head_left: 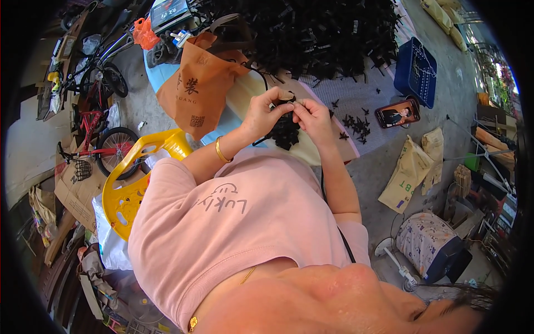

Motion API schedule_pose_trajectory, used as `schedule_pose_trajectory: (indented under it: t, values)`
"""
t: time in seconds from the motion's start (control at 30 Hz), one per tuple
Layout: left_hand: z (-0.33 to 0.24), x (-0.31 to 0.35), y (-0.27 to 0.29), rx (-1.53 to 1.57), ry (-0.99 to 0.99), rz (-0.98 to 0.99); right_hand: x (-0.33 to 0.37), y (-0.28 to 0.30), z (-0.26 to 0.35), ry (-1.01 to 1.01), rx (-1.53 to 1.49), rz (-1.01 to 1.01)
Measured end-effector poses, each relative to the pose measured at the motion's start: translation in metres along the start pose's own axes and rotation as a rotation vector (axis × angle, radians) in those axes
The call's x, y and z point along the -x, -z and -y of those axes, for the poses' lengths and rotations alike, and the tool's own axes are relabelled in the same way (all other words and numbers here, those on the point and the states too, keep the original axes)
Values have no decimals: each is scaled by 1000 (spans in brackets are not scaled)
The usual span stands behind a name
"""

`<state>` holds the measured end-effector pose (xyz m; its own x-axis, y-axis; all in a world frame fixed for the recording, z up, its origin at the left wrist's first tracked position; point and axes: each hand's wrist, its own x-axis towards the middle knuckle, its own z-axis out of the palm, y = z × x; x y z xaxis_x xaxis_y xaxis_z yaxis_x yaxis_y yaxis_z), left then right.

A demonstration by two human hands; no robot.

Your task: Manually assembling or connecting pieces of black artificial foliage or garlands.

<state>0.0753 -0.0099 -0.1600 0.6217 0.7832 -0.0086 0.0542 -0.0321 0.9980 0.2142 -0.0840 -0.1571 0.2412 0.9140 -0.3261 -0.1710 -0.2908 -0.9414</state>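
Note:
My left hand point(266, 113), with a gold bangle at its wrist, is closed in a pinch in front of my chest. My right hand point(314, 121) meets it, thumb and finger pressed together. A small black piece point(287, 96) shows at the fingertips of the left hand; what the right fingers pinch is too small to name. Just below the hands lies a small pile of black pieces point(285, 133). Beyond them rises a big heap of similar black pieces point(328, 39). Several loose black pieces point(359, 127) are scattered on the pale mesh sheet point(370, 100) to the right.
An orange bag point(203, 83) stands left of my hands. A yellow plastic chair point(125, 192) is beside my left arm. Right of the heap are a blue basket point(409, 75) and a phone point(397, 113) with a lit screen. A red bicycle point(92, 125) stands far left.

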Motion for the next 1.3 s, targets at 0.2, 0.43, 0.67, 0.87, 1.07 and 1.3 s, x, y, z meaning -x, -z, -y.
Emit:
schedule_pose_trajectory:
  t: [0.2,0.43,0.67,0.87,1.07,1.3]
  values:
    - [-4,-2,0,-135,25,122,2,8,0,22,-16,15]
    - [3,-17,7,1128,451,212,8,20,21,335,312,-47]
    - [2,-7,0,776,442,215,12,12,19,239,69,-65]
    - [-8,5,-5,274,79,378,4,19,12,58,207,-1]
    - [-12,2,-4,388,213,325,5,22,2,-73,-73,34]
    - [-6,1,-4,382,200,228,13,11,12,16,89,29]
